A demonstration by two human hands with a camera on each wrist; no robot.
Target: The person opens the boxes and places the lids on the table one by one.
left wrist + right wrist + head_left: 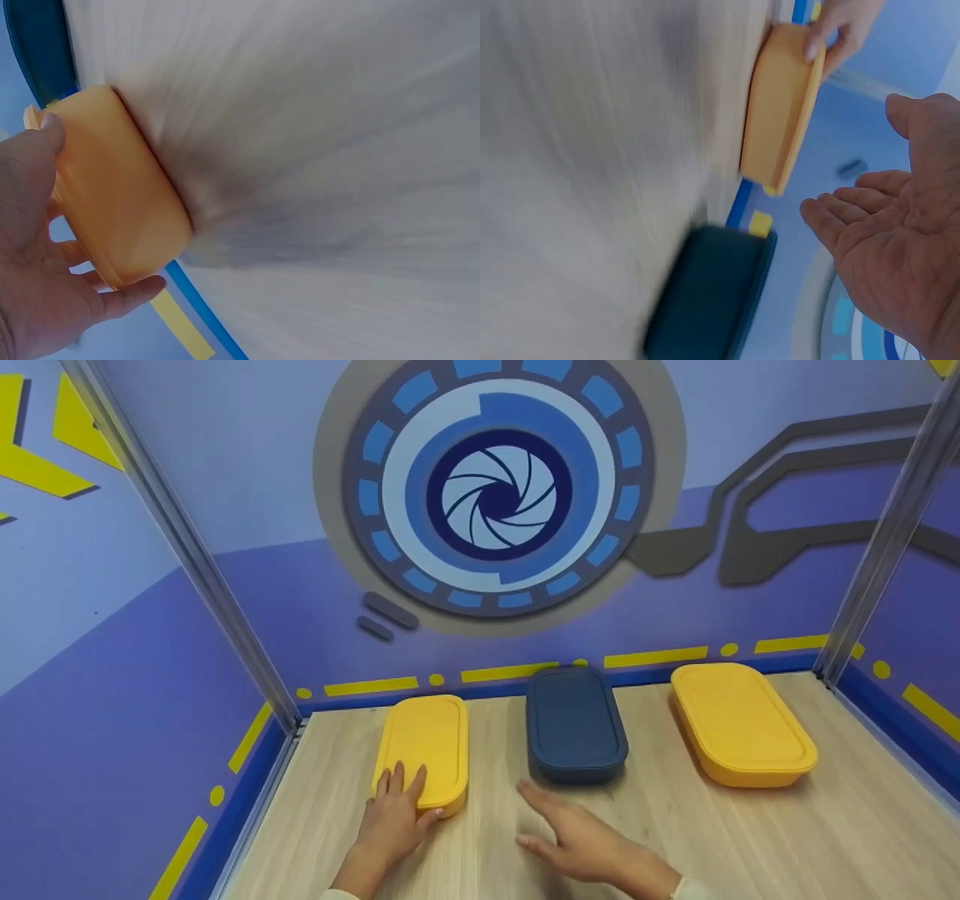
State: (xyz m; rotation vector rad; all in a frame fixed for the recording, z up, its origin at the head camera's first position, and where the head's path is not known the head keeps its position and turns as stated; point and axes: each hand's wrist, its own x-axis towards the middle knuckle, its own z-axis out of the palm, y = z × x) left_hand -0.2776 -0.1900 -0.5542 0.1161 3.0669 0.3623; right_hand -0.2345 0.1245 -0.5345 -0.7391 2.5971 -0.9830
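My left hand (394, 817) rests on the near end of the left yellow lunch box (429, 727), fingers spread over its lid. Its thumb lies at the box's near right corner. From the left wrist view, the thumb and little finger reach the two corners of the yellow box (127, 187), and the other fingers are partly hidden behind it. Nothing is in my right hand (581, 836), which hovers over the table with its fingers extended, just in front of the dark blue lunch box (574, 720). The right wrist view shows its palm (900, 240) facing the camera.
Another yellow lidded box (739, 720) sits at the right on the wooden table (495, 810). A printed back wall (277, 585) stands right behind the boxes, and side panels (90, 750) with metal corner posts (187, 540) enclose the table.
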